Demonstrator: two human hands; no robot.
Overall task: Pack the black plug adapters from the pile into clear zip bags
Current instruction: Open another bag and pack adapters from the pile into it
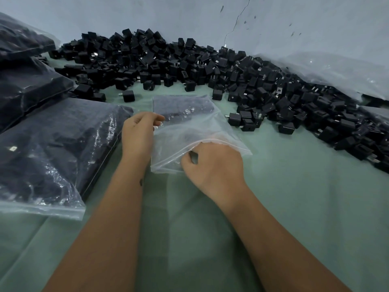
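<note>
Now both hands (137, 131) (212, 165) pinching zip bag (189, 127), mouth nearward, long axis toward adapter pile (189, 62).

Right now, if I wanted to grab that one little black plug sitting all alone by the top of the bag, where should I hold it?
Probably pinch the lone adapter from above, by two opposite flat sides of its boxy body. Avoid its left end: a metal prong sticks out there, thin and poor to grip. It sits apart from the pile on the green cloth, so fingers have room on both sides.
</note>
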